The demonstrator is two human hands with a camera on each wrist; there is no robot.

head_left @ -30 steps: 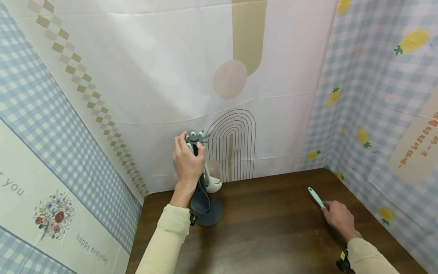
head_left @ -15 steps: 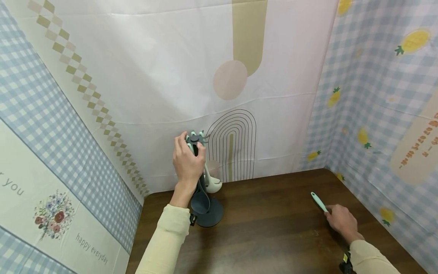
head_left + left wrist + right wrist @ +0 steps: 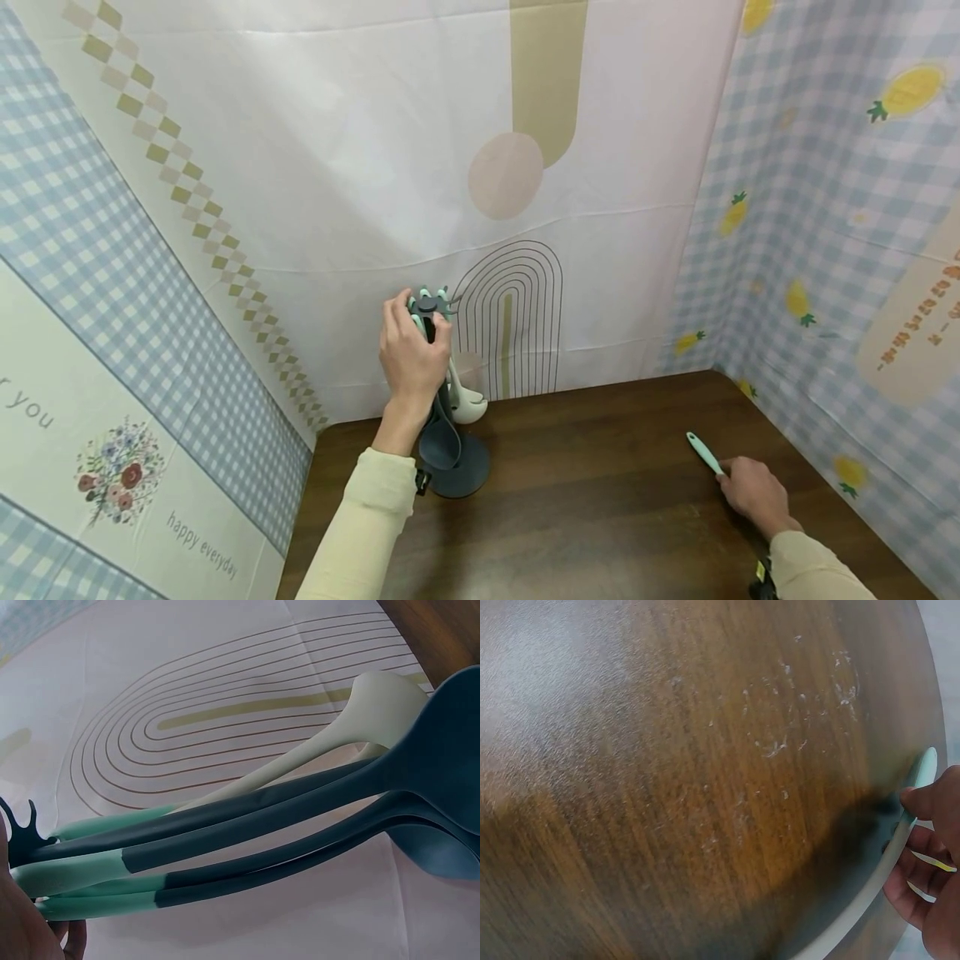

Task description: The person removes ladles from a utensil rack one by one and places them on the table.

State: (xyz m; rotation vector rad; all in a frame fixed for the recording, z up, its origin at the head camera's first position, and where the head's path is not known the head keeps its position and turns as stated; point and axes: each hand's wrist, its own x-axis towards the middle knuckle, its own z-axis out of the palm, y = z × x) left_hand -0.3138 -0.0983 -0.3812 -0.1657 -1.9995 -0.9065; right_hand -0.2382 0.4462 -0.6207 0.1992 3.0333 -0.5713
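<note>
In the head view, a dark utensil stand (image 3: 471, 473) rises from the left part of the brown table (image 3: 585, 492), close to the white backdrop (image 3: 337, 150) behind it; the left hand (image 3: 415, 350) is at the top of the stand, its fingers and thumb curled round that top and the mint handles there; a dark spoon (image 3: 440, 446) hangs above the stand's round base, and a white ladle (image 3: 468, 407) hangs at the stand's right side; well to the right of the stand, low over the table, the right hand (image 3: 756, 492) grips a mint-handled utensil (image 3: 703, 452), whose handle end slants back toward the stand's side. In the left wrist view, the stand's curved dark hooks (image 3: 30, 829) show beside the palm, and several mint handles with dark shafts run out from them; fingertips show behind the lowest handles; how firmly they press cannot be told. In the right wrist view, thumb and fingers are clamped on the utensil; its pale shaft curves down past the lower edge, so its far end is out of sight.
</note>
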